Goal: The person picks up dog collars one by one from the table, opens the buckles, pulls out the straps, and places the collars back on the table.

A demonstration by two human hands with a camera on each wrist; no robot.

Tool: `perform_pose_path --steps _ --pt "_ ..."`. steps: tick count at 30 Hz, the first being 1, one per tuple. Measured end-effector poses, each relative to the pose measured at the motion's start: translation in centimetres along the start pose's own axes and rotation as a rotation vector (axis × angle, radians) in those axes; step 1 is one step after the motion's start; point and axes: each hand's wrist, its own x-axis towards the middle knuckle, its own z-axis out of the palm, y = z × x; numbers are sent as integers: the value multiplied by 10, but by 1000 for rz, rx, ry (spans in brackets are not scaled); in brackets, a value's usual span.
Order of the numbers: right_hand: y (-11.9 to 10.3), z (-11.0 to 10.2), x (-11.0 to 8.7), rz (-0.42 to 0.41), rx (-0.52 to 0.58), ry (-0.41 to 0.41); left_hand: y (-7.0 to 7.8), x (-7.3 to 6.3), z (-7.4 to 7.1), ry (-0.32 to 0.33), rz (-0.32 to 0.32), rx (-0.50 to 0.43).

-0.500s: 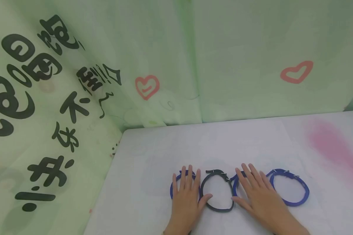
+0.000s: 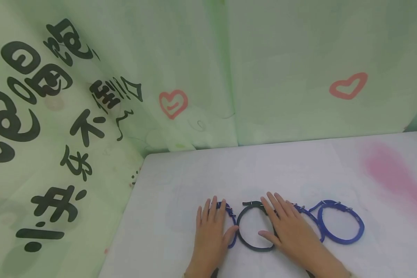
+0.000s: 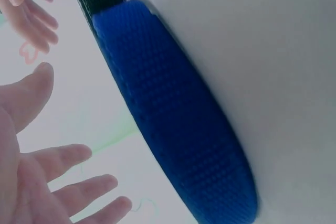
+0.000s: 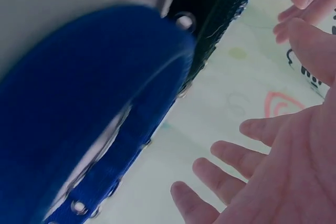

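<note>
Buckled collars lie in a row on the white tabletop. My left hand (image 2: pixel 210 235), fingers straight and slightly spread, covers much of the leftmost blue collar (image 2: pixel 233 239). Beside it lies a dark collar (image 2: pixel 255 249); the fingers of my right hand (image 2: pixel 293 235) overlap its right side. That flat, spread hand also hides part of a second blue collar (image 2: pixel 312 216), and a third blue collar (image 2: pixel 344 241) rests at the right end. In the left wrist view a blue woven collar (image 3: pixel 173 114) fills the middle. The right wrist view has a blue collar (image 4: pixel 79 87) against a dark one (image 4: pixel 205 9).
The white tabletop (image 2: pixel 180 173) bears a pink smear (image 2: pixel 385 166) on its right. Behind it hangs a pale green curtain (image 2: pixel 281 46) with red hearts; black lettering (image 2: pixel 55 204) covers the left side.
Both hands have shifted left, the right one farther, from over the second blue collar toward the dark collar. More of the leftmost and second blue collars shows now. The collars look unmoved.
</note>
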Motion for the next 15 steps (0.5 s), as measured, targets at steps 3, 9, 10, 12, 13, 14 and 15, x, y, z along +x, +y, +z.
perform_pose_path --steps 3,9,10,12,13,14,15 --pt "-7 -2 5 3 40 -46 -4 1 -3 -22 -20 -26" --pt "-19 -5 16 -35 63 -45 -14 2 -5 -5 -96 -99" --pt "-20 -5 18 -36 69 -47 -16 2 -5 8 -104 -110" --pt "-24 -5 21 -33 88 -55 -19 2 -5 44 -108 -121" --pt "-26 -5 22 -28 101 -60 -20 2 -5 63 -108 -126" --pt "-28 -4 23 -23 114 -67 -22 2 -5 82 -106 -130" --pt "-30 -5 25 -16 131 -77 -23 2 -5 96 -103 -131"
